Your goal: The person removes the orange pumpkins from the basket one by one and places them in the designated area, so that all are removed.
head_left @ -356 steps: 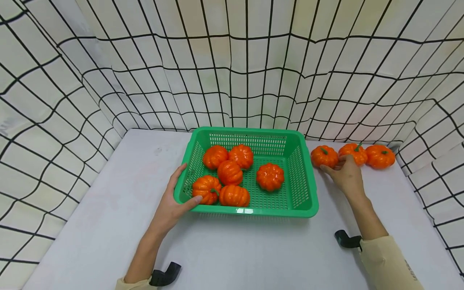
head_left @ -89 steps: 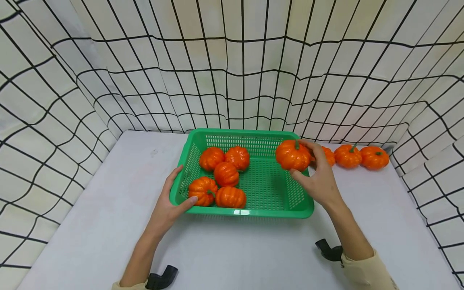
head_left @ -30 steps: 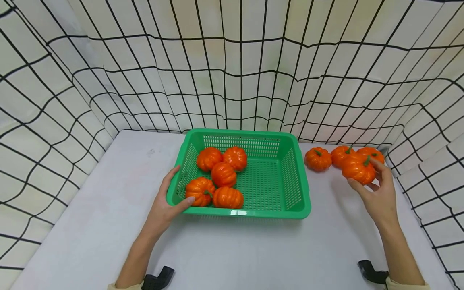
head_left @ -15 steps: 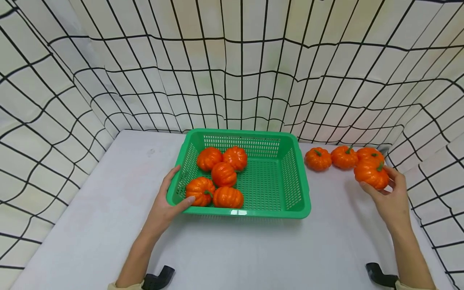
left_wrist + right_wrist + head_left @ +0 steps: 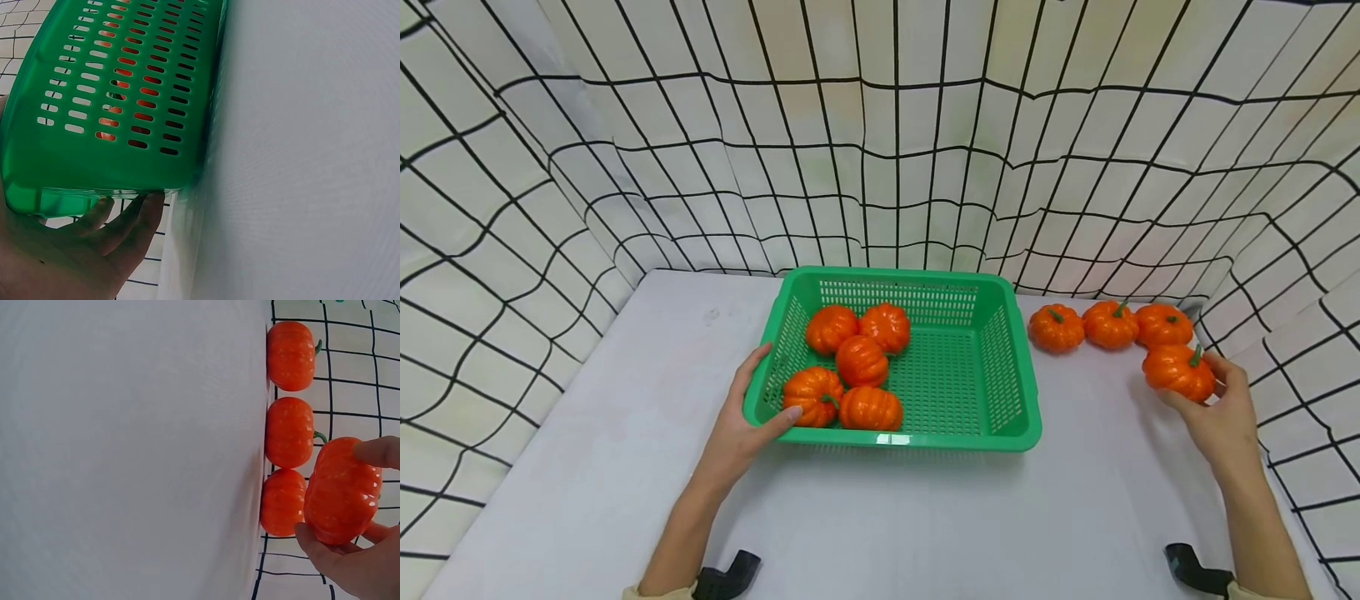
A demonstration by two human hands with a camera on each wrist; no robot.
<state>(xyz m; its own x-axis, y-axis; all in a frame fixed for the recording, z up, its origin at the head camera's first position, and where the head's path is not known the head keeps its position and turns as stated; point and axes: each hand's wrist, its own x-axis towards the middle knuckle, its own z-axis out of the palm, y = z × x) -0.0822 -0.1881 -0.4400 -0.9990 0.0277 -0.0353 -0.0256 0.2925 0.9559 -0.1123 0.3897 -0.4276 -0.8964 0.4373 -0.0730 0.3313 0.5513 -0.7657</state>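
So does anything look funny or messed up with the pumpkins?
Nothing looks spilled or broken. One small oddity: two pumpkins in the green basket lie tipped on their sides, while the three on the table sit stem up.

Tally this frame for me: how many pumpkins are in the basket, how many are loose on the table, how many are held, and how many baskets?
Pumpkins in the basket: 5
Pumpkins in a row on the table: 3
Pumpkin in the right hand: 1
Green baskets: 1
Total: 10 things, 9 of them pumpkins
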